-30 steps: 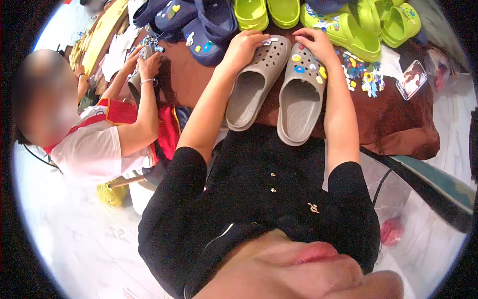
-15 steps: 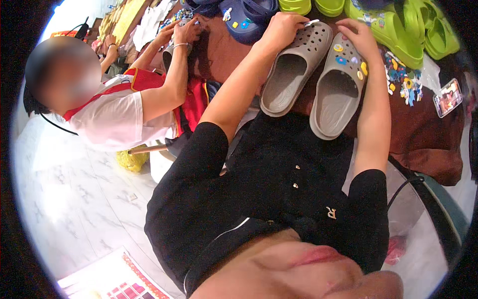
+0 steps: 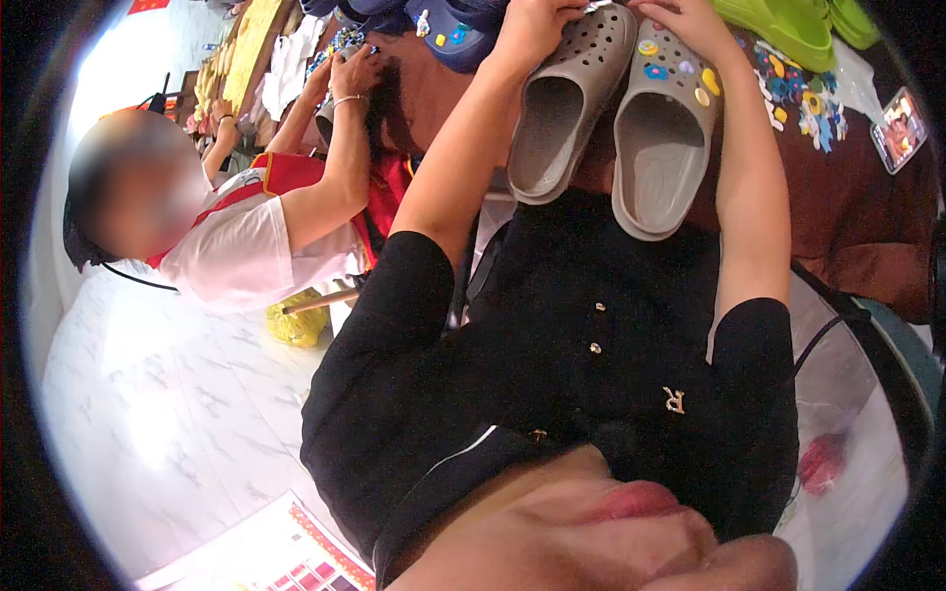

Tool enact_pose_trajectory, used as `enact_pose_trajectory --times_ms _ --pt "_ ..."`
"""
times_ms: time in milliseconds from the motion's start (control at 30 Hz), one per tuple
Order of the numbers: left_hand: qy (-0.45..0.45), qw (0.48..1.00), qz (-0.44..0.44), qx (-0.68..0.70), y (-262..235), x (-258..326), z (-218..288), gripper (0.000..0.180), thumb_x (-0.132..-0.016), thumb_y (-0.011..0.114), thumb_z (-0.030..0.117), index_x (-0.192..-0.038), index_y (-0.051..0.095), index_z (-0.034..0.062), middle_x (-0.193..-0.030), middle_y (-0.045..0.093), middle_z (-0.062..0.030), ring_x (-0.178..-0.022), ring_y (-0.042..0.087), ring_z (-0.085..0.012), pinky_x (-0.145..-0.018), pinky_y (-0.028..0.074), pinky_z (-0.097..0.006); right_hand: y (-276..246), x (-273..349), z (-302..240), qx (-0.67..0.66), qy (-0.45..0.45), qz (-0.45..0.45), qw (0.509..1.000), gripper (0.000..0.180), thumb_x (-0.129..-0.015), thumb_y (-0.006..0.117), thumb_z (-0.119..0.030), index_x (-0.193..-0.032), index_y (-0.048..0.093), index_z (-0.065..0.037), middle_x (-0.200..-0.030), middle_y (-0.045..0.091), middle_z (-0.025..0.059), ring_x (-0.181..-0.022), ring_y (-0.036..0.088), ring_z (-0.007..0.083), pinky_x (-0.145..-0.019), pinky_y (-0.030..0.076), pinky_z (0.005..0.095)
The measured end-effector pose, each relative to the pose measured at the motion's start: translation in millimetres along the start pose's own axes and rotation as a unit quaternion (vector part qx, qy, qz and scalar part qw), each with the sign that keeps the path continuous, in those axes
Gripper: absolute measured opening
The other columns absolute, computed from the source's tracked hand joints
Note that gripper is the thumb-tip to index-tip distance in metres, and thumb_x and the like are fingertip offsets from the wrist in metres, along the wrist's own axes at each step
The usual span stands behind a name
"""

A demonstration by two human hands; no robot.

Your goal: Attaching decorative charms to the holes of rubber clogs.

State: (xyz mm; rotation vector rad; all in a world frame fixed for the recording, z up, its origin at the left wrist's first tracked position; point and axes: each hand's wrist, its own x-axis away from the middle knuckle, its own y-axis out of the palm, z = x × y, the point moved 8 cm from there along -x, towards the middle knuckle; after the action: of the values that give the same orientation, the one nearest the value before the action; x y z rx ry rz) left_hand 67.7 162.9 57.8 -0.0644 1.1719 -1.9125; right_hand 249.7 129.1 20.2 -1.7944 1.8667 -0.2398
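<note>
Two grey clogs lie side by side in front of me, toes pointing away. My left hand (image 3: pixel 537 32) is at the toe of the left clog (image 3: pixel 579 97). Its fingers close on a small white piece (image 3: pixel 597 5) at the top edge of the picture. My right hand (image 3: pixel 693 24) reaches over the toe of the right clog (image 3: pixel 667 128), fingers stretched toward the left clog, with no object visible in them. The right clog carries several charms, among them a blue flower (image 3: pixel 655 72) and a yellow piece (image 3: pixel 710 82). The left clog shows bare holes.
Loose charms (image 3: pixel 803 94) lie on the brown cloth (image 3: pixel 847 207) to the right, beside a phone (image 3: pixel 899 130). Green clogs (image 3: pixel 783 30) and dark blue clogs (image 3: pixel 458 39) stand at the back. At my left a co-worker (image 3: pixel 266 222) handles another clog.
My view has shifted, so the clogs sit higher in the picture. My right hand has come inward, closer to my left hand at the toe of the left clog.
</note>
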Motion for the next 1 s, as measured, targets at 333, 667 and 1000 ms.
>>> enact_pose_trajectory --times_ms 333,667,1000 --pt "-0.012 0.999 -0.014 -0.029 2.7 -1.5 -7.0 0.016 -0.081 0.065 0.004 -0.095 0.072 -0.0012 -0.081 0.069 -0.0224 -0.07 0.069 -0.0325 -0.064 0.052 -0.037 9.0 1.2 1.6 0.009 -0.039 -0.047 0.998 0.03 -0.086 0.068 -0.026 -0.105 0.073 -0.003 -0.099 0.074 0.0123 -0.088 0.069 0.0201 -0.082 0.052 0.0331" --pt "0.115 0.979 -0.065 -0.153 17.2 -7.4 0.3 0.014 -0.083 0.064 0.009 -0.087 0.072 0.0001 -0.08 0.068 -0.0222 -0.076 0.067 -0.0375 -0.07 0.051 -0.043 12.0 -1.5 8.9 0.024 -0.044 -0.063 0.997 0.031 -0.085 0.068 -0.026 -0.107 0.073 -0.004 -0.1 0.074 0.0129 -0.088 0.07 0.0209 -0.082 0.052 0.0332" --pt "0.193 0.87 -0.242 -0.383 34.2 -5.3 20.3 0.024 -0.082 0.058 0.006 -0.103 0.069 0.004 -0.101 0.068 -0.0151 -0.093 0.068 -0.0327 -0.079 0.056 -0.043 31.3 -12.1 33.1 0.034 -0.103 -0.061 0.992 0.036 -0.086 0.066 -0.034 -0.112 0.073 -0.01 -0.106 0.072 0.0127 -0.094 0.07 0.0263 -0.086 0.053 0.035"
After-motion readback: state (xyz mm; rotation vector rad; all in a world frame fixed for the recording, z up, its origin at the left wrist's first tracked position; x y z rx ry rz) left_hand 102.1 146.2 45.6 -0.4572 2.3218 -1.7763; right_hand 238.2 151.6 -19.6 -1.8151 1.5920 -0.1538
